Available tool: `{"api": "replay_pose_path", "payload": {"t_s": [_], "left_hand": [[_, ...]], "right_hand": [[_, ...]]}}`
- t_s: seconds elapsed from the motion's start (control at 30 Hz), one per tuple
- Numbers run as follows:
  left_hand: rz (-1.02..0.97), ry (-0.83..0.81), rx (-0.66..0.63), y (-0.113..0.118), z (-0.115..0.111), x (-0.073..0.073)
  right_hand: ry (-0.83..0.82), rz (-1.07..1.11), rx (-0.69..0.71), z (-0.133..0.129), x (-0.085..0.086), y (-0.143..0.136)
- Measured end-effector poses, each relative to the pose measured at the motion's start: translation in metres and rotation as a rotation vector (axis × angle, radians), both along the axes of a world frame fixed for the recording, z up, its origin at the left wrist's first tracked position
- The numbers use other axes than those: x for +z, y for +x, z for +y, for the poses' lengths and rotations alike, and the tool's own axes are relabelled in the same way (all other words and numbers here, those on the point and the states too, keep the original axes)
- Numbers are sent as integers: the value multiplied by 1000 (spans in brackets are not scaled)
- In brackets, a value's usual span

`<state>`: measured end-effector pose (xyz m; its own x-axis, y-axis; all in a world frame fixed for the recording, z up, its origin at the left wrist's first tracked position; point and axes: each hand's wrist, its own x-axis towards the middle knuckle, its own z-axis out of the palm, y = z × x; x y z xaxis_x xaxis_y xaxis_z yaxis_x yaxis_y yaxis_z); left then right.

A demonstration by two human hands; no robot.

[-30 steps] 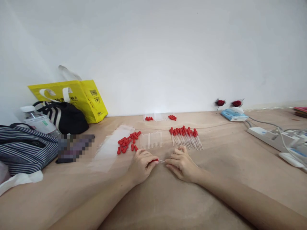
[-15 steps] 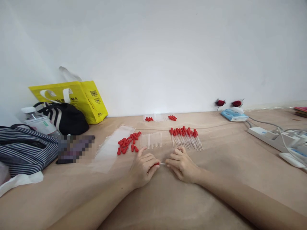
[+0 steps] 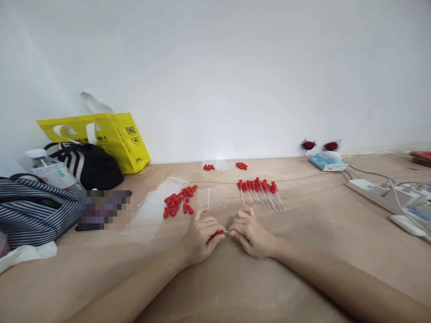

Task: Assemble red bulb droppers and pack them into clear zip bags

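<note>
Along the foot of a white wall [image 3: 215, 80] runs a brown worktop [image 3: 336, 224]. Towards its far left corner stands a yellow bag [image 3: 133, 152] with white handles, leaning back a little. Nearer, at the left edge, sits a striped bag [image 3: 37, 211]; between these two are a black bag [image 3: 97, 166] with pale stripes and a clear bottle [image 3: 55, 172] with a white cap, tilted. At the right edge lies a white power strip [image 3: 370, 193] with plugs and cables.

The left hand [image 3: 204, 235] and right hand [image 3: 251, 235] face each other near the middle of the worktop. Flat plastic bags [image 3: 148, 224] lie left of centre, and a blue tissue pack [image 3: 326, 162] lies towards the far right, just in front of two dark red roses [image 3: 332, 146]. Beyond the right hand, capped droppers [image 3: 258, 193] lie side by side, red ends towards the wall. Beyond the left hand are a row of clear tubes [image 3: 211, 197] and, beside it, a scatter of loose red bulbs [image 3: 177, 199].

Smallest are the pieces between the hands: the left fingers are clamped on a red bulb [image 3: 218, 233], and the right fingers are pinched together on a thin clear tube [image 3: 226, 232], which spans the narrow gap to the bulb.
</note>
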<state>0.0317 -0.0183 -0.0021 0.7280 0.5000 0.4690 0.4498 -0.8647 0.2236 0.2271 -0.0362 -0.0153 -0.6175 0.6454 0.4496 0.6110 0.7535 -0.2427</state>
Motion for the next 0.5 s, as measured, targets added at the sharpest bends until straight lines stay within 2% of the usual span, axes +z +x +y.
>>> {"api": "replay_pose_path", "payload": {"t_s": [0.2, 0.5], "left_hand": [[-58, 30, 106, -3, 3, -2], [-57, -7, 117, -9, 6, -4]], "right_hand": [[8, 14, -53, 0, 1, 2], [-27, 92, -77, 0, 1, 13]]}}
